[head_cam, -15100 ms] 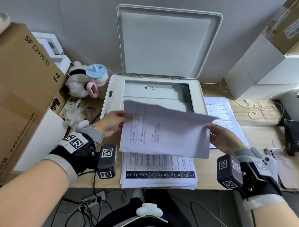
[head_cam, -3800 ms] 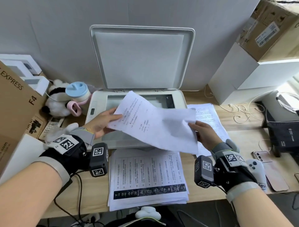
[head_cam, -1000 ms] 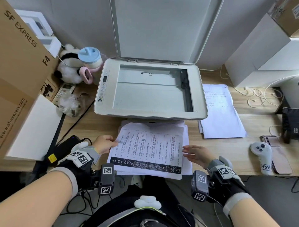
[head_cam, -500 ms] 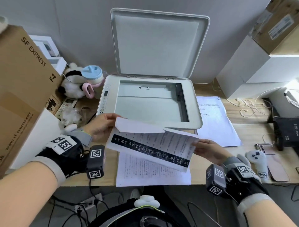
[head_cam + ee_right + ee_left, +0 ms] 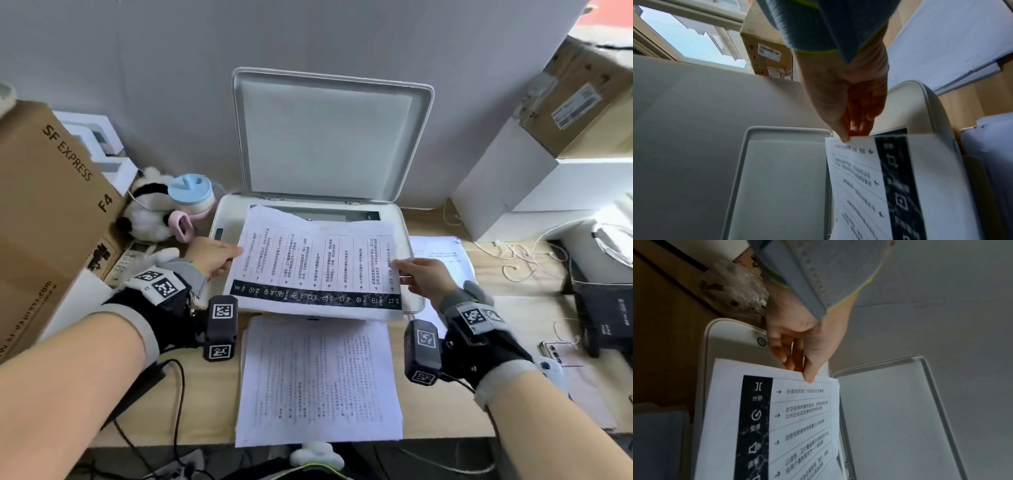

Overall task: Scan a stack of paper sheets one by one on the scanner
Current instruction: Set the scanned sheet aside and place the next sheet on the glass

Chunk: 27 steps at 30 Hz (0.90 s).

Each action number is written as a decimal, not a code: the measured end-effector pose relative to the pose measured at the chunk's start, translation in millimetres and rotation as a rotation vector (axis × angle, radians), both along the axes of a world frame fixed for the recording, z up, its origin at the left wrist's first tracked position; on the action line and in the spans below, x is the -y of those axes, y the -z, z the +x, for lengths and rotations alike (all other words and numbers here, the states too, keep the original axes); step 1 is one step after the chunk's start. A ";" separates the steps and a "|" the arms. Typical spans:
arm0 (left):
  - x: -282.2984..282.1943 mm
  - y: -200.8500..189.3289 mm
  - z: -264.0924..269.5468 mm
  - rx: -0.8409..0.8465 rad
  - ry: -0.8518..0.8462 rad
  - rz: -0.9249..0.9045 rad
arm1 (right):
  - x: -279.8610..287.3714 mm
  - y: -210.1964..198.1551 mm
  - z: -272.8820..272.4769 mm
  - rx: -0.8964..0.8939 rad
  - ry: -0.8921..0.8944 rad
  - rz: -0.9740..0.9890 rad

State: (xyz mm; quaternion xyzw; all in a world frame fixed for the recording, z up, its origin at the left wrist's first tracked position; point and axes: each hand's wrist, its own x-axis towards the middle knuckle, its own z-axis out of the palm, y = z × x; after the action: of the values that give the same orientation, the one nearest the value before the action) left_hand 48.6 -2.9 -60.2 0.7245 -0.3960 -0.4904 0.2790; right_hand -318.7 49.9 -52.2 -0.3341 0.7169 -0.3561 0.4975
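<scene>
A printed sheet with a black band (image 5: 317,267) (image 5: 789,418) (image 5: 879,186) hangs face up over the white scanner (image 5: 412,301), whose lid (image 5: 329,137) stands raised. My left hand (image 5: 219,258) (image 5: 803,356) pinches the sheet's left edge, thumb on top. Its right edge is pinched by my right hand (image 5: 416,275) (image 5: 851,123). Only a strip of the glass (image 5: 342,214) shows behind the sheet. The stack of sheets (image 5: 320,380) lies on the desk in front of the scanner.
A second pile of papers (image 5: 442,253) lies right of the scanner. A cardboard box (image 5: 44,212), a plush toy (image 5: 144,212) and a blue-lidded cup (image 5: 191,195) crowd the left. White boxes (image 5: 534,185), cables (image 5: 513,260) and a black device (image 5: 603,315) fill the right.
Both hands have lifted the top sheet off the stack and carried it back over the scanner bed; it now lies flatter, and the following page of the stack is uncovered.
</scene>
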 end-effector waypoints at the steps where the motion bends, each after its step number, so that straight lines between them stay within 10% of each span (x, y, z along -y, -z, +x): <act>1: 3.3 1.7 -0.7 0.076 0.016 0.001 | 5.3 2.7 0.8 -0.036 0.009 0.000; 8: 25.7 4.3 -6.4 0.401 0.151 0.027 | 39.8 17.5 4.3 -0.313 -0.014 0.052; 27: 75.9 -5.4 -13.9 0.436 0.100 -0.043 | 101.1 15.4 0.4 -0.527 -0.047 0.061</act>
State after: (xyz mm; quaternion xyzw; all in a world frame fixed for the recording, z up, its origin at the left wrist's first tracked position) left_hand 34.7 -78.8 -54.8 0.7867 -0.4927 -0.3270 0.1776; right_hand -318.4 -51.2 -67.6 -0.4166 0.8242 -0.2236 0.3118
